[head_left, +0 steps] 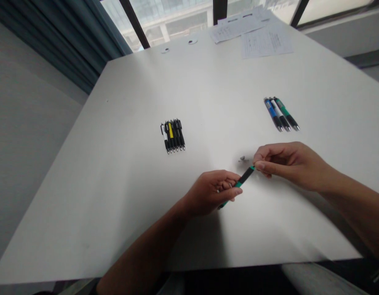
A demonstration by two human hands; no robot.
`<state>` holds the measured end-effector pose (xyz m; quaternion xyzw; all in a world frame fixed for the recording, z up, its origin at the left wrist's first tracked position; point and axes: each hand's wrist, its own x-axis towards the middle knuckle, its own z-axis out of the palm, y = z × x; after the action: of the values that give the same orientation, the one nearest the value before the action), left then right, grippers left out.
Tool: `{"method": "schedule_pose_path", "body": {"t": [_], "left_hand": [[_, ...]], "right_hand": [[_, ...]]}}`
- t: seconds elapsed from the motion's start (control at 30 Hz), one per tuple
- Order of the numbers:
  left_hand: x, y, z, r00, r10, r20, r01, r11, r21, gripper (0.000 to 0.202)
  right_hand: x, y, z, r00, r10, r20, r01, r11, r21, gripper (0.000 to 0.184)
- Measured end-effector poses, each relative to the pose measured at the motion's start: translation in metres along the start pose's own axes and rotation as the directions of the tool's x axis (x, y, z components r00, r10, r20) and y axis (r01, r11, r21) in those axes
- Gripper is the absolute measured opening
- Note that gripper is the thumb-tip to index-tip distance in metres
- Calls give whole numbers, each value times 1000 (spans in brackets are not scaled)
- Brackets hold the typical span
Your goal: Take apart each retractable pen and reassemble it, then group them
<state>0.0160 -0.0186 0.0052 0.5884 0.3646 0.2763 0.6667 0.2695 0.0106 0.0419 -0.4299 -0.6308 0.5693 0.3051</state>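
Observation:
A green pen with a black grip (246,175) slants up to the right above the table, held in my left hand (214,191) with the fingers wrapped around its barrel. My right hand (289,164) is closed in a pinch at the grip end of that pen. Its fingertips hide whether they hold the rim or a small part at the opening. Just behind this end, a small silver cone-shaped pen tip (242,158) lies on the table, apart from both hands.
On the white table (131,229), a row of several pens (173,136), mostly black, lies left of centre. Blue (273,114), white (280,114) and green (287,113) pens lie together at the right. Papers (266,41) and two small round pieces (192,41) are near the window.

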Motion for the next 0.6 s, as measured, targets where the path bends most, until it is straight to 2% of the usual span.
{"method": "schedule_pose_path", "body": {"t": [0.13, 0.2, 0.27, 0.37, 0.5, 0.6], "left_hand": [[0, -4, -1, 999, -42, 6, 42, 987, -155, 34], [0, -4, 0, 999, -44, 20, 47, 983, -178, 35], [0, -3, 0, 999, -40, 23, 43, 982, -186, 36], [1, -1, -1, 999, -43, 23, 46, 979, -200, 37], [0, 0, -1, 999, -37, 26, 42, 969, -245, 36], [-1, 1, -2, 999, 3, 35, 8, 952, -306, 30]], "right_hand": [[0, 7, -10, 998, -63, -14, 62, 997, -47, 33], [3, 13, -15, 995, -76, -62, 62, 978, -200, 33], [6, 20, -19, 987, -117, -109, 62, 906, -418, 34], [11, 29, -18, 973, -217, -82, 118, 769, -628, 32], [13, 34, -15, 956, -292, -10, 201, 683, -703, 24], [13, 34, -14, 953, -301, 46, 244, 666, -705, 22]]}}
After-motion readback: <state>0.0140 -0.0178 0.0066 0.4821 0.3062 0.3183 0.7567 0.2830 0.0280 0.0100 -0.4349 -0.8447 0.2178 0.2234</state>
